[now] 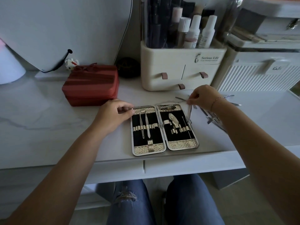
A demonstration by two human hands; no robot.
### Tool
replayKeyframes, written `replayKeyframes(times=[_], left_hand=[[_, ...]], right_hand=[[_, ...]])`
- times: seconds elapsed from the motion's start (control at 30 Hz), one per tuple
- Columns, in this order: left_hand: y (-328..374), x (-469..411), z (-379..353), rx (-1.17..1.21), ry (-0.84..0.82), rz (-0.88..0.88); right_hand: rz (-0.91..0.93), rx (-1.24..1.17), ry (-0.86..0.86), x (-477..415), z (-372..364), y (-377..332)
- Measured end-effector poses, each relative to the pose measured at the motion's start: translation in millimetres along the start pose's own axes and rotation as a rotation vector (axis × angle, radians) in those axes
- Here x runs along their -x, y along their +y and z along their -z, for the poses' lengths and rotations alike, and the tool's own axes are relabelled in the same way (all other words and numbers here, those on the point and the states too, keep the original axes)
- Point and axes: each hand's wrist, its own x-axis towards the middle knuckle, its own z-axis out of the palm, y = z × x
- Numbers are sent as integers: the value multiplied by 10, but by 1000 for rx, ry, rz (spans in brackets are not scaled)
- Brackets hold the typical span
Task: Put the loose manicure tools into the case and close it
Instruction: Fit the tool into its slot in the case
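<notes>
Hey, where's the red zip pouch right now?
The red pouch sits on the white desk at back left, just beyond the left hand and left of the cream organizer.

loose tools (212,118) partly hidden behind right forearm (kinds unclear), organizer (181,70) label small print unreadable

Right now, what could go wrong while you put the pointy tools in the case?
1. The right hand pinches a thin metal tool over the open case; its grip looks light, so the tool might slip and knock the tools already strapped in.
2. Loose tools lie partly under the right forearm, so a sweep of the arm could push them around or poke skin.
3. The case sits close to the table edge; the left hand only touches its top corner, so it might slide.
</notes>
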Motion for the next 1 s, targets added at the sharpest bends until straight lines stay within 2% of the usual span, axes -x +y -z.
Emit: replayKeyframes(times=[0.13,0.27,0.37,0.47,0.57,0.7,0.9,1.0], left_hand=[[5,-1,-3,3,3,8],[1,-3,-5,17,0,23],[11,-4,-4,29,4,29],[37,-4,2,20,2,30],[59,3,7,-1,8,32],[78,16,17,-8,9,39],[95,24,30,-39,13,33],[110,30,35,-33,9,36]], right_hand=[[71,-52,5,68,42,-42],[185,-478,-128,212,139,-330],[230,-704,-273,286,77,-633],[246,-721,-444,312,-50,-864],[273,-710,-533,296,-147,-986],[255,-753,-548,231,-198,-1062],[194,-959,-654,211,-261,-1086],[219,-893,-550,222,-311,-1122]])
